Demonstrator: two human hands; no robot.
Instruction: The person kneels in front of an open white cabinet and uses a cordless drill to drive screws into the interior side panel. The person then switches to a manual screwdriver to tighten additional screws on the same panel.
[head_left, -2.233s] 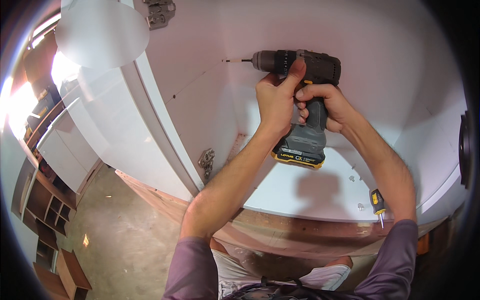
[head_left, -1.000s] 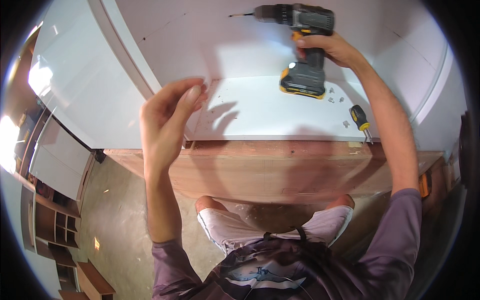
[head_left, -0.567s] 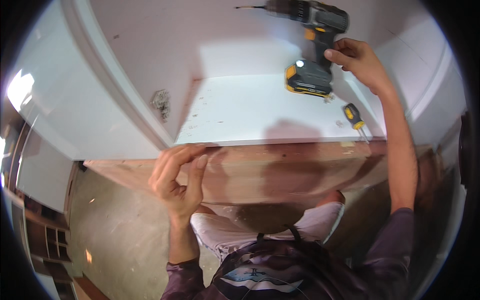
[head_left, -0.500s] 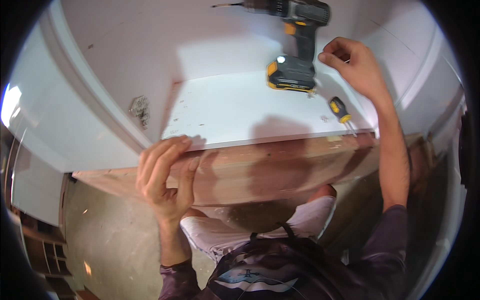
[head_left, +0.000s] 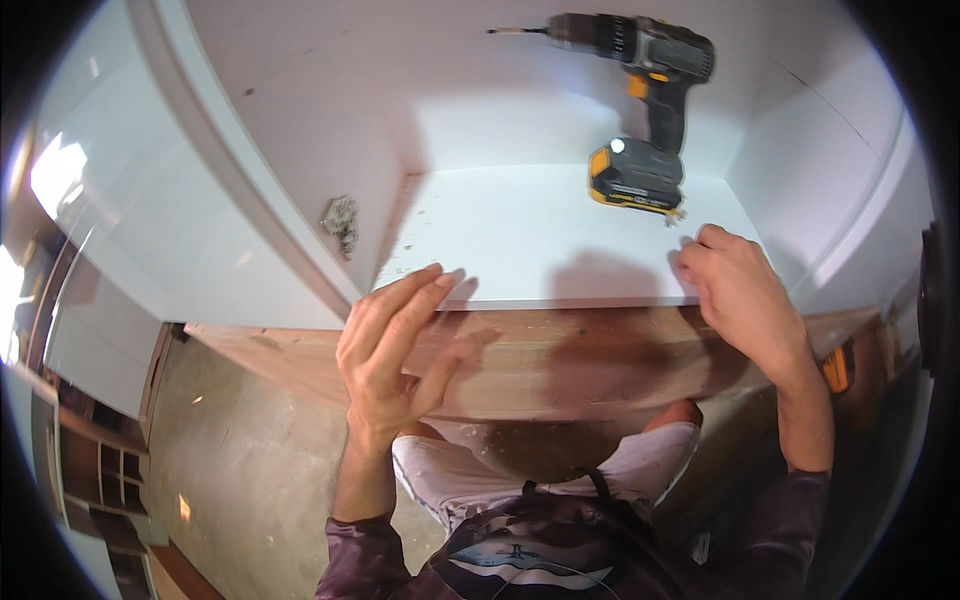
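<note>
A white cabinet bottom panel (head_left: 520, 235) lies ahead of me, with a bare wood edge (head_left: 480, 385) along its front. My left hand (head_left: 385, 345) has its fingers stretched and thumb apart, fingertips at the left part of the panel's front edge; it holds nothing. Over the right front of the panel is my right hand (head_left: 745, 300), its fingers curled together. Whatever is in or under those fingers is hidden, and the screwdriver's spot is covered by this hand. A black and yellow cordless drill (head_left: 650, 120) stands upright on its battery, bit pointing left, apart from both hands.
White side walls rise left and right of the panel. A ragged cutout (head_left: 341, 225) marks the left wall, and small debris (head_left: 410, 247) lies nearby. An orange and black object (head_left: 838, 368) is beyond my right forearm. Wooden compartments (head_left: 110, 470) stand low on the left.
My right hand has come down from beside the drill to the panel's right front, where the yellow and black screwdriver lay; it no longer shows. The whole view has shifted, moving things rightward.
</note>
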